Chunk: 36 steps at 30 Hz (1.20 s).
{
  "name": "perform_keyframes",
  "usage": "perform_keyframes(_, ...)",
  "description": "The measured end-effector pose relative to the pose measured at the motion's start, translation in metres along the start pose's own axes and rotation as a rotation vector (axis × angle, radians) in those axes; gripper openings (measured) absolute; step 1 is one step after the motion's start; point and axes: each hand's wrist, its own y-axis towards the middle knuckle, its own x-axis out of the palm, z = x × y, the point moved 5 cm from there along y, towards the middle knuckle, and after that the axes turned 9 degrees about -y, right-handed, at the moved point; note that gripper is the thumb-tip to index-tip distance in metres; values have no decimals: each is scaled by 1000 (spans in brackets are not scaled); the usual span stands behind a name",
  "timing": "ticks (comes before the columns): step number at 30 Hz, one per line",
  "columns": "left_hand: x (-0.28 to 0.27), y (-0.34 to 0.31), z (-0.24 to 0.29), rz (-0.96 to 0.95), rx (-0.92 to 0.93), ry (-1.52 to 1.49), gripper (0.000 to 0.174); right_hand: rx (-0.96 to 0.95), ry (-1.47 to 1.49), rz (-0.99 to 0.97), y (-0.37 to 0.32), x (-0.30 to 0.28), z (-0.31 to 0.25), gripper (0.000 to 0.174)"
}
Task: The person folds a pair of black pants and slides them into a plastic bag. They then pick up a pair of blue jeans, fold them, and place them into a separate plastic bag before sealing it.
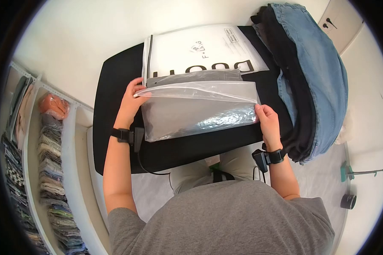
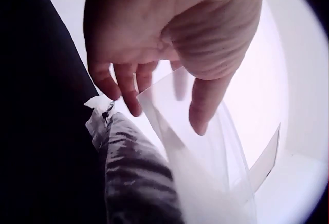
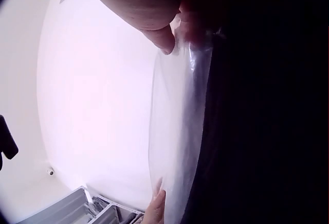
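A frosted plastic bag [image 1: 174,114] with a folded grey item [image 1: 195,78] inside lies across the black surface, its clear flap [image 1: 178,90] partly lifted. At the bag's upper left corner is the left hand [image 1: 134,100]. The left wrist view shows this hand [image 2: 169,23] with thumb and fingers apart, the translucent film [image 2: 205,167] between them and one finger behind it. The right hand [image 1: 268,121] pinches the bag's right edge between thumb and fingers. In the right wrist view, that hand [image 3: 144,5] holds the film's [image 3: 177,111] end; some fingers are in shadow.
Behind the bag lies a white printed package [image 1: 191,46] on the black surface [image 1: 115,102]. Jeans and dark garments [image 1: 319,80] are piled at the right edge. Shelves [image 1: 34,140] of bagged clothes stand left. A cable [image 1: 147,169] hangs near the front edge.
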Motion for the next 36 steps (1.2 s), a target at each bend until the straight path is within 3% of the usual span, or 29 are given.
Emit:
perform_keyframes(2, 9, -2, 29, -75, 215, -118, 19, 5, 8, 4, 3, 2, -6, 16)
perform_keyframes(3, 3, 3, 31, -81, 220, -120, 19, -9, -59, 31, 5, 3, -12, 16)
perform_keyframes(5, -4, 18, 27, -297, 86, 66, 20, -27, -128, 76, 15, 0, -25, 18)
perform_keyframes(7, -4, 29, 32, -348, 128, 61, 20, -353, -264, 51, 34, 0, -58, 26)
perform_keyframes(9, -9, 43, 21, -308, -64, -37, 22, -285, -224, -211, 58, 2, -62, 20)
perform_keyframes(11, -1, 46, 26, -296, -16, -56, 31, -86, -191, -306, 86, 3, -57, 20)
perform_keyframes(13, 2, 52, 10, -291, -167, 79, 38, -49, -136, -339, 118, 5, -42, 27)
perform_keyframes(15, 4, 55, -4, -267, -182, 165, 41, 142, -119, -304, 135, 5, -25, 28)
perform_keyframes(17, -3, 53, -17, -205, -287, 183, 39, 207, -83, -208, 129, 1, -21, 28)
perform_keyframes(18, -3, 44, -14, -204, -298, 183, 39, 180, -100, -152, 115, -3, -29, 29)
perform_keyframes(20, -20, 12, 5, 59, -144, 67, 39, 101, -198, -82, 82, -13, -36, 30)
perform_keyframes(23, -48, -39, -9, 61, -137, 125, 39, 56, -199, -19, 27, -25, -25, 23)
perform_keyframes(27, -30, -103, -28, -5, -212, 64, 33, 3, -181, -13, -12, -12, -9, 18)
perform_keyframes(30, -9, -117, -31, 1, -48, -62, 21, -62, -135, 62, -12, -5, 2, 18)
perform_keyframes(33, -4, -115, -35, 120, 75, -238, 23, -184, -114, 120, -9, 2, -10, 23)
perform_keyframes(36, 3, -122, -32, 178, 70, -262, 24, -260, -100, 196, -11, 3, -19, 27)
